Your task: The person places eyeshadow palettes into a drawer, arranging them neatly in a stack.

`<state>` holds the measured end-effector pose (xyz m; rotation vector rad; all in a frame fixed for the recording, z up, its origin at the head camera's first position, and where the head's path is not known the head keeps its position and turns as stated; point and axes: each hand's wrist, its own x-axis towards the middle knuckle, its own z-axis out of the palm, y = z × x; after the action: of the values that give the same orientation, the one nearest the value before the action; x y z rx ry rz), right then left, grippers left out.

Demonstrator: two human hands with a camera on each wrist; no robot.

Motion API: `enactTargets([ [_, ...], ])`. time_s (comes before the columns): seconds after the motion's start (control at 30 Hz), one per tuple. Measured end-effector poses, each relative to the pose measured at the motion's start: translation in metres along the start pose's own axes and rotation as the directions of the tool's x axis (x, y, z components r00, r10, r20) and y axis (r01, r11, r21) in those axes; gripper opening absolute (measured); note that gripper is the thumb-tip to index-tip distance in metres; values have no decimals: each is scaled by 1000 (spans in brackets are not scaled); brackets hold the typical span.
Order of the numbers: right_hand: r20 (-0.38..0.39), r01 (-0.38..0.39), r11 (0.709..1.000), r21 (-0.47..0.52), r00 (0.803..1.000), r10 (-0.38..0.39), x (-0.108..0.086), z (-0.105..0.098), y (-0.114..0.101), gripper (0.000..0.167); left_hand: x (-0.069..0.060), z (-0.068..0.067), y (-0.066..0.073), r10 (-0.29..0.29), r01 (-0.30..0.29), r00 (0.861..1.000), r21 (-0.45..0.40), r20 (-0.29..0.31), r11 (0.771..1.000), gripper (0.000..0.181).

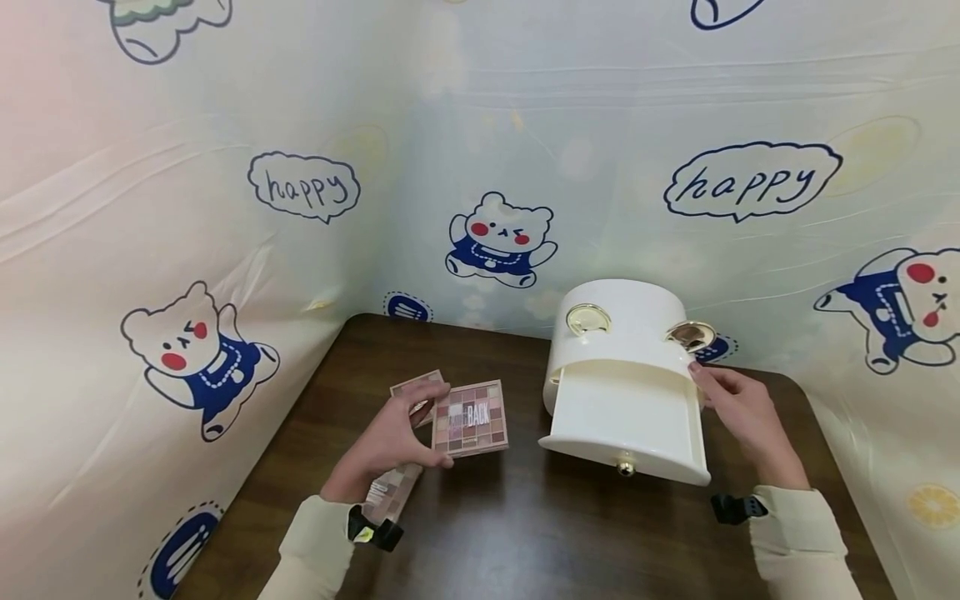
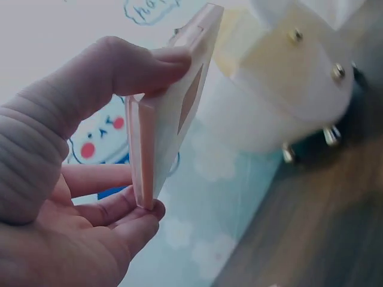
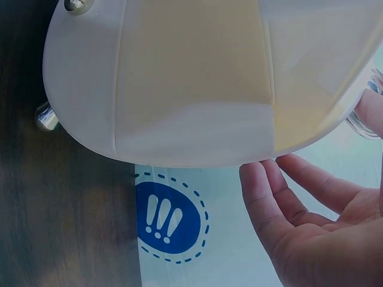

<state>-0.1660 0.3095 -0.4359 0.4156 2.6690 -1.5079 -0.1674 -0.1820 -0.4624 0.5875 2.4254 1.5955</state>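
Note:
My left hand (image 1: 393, 429) pinches a square pink eyeshadow palette (image 1: 480, 425), thumb on one side and fingertips on the other. In the left wrist view the palette (image 2: 179, 113) appears edge-on. Beneath that hand, two more palettes lie on the table, one a pinkish palette (image 1: 414, 383) behind, the other a palette (image 1: 397, 493) near the wrist. A white storage box (image 1: 622, 304) stands on the right, its drawer (image 1: 626, 408) pulled out. My right hand (image 1: 742, 408) touches the box's right side; in the right wrist view its extended fingertips (image 3: 254, 173) meet the wall.
Gold rings, such as the left ring (image 1: 588, 320), sit on the box's upper front, and a gold knob (image 1: 626, 468) is on the drawer. The dark wooden table (image 1: 510, 542) borders a printed cloth backdrop (image 1: 600, 125) at the back and sides.

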Motion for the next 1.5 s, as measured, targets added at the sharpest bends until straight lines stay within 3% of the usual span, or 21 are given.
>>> enactTargets([
  [0.27,-2,1,1000,-2,1000,-1,0,0,0,88,3,0,17,92,-89,995,-61,36,994,95],
  [0.53,11,5,1000,2,1000,-5,0,0,-1,88,12,8,36,155,-151,987,-95,44,984,94],
  [0.83,9,29,1000,-4,1000,-29,0,-1,-2,87,26,23,53,149,-146,986,-53,68,988,94],
  [1.1,12,7,1000,2,1000,-7,-1,0,-1,88,39,35,63,120,-106,988,-136,93,985,92],
  [1.5,15,7,1000,1,1000,-7,-1,0,-2,88,60,56,81,88,-61,987,-195,133,979,83],
])
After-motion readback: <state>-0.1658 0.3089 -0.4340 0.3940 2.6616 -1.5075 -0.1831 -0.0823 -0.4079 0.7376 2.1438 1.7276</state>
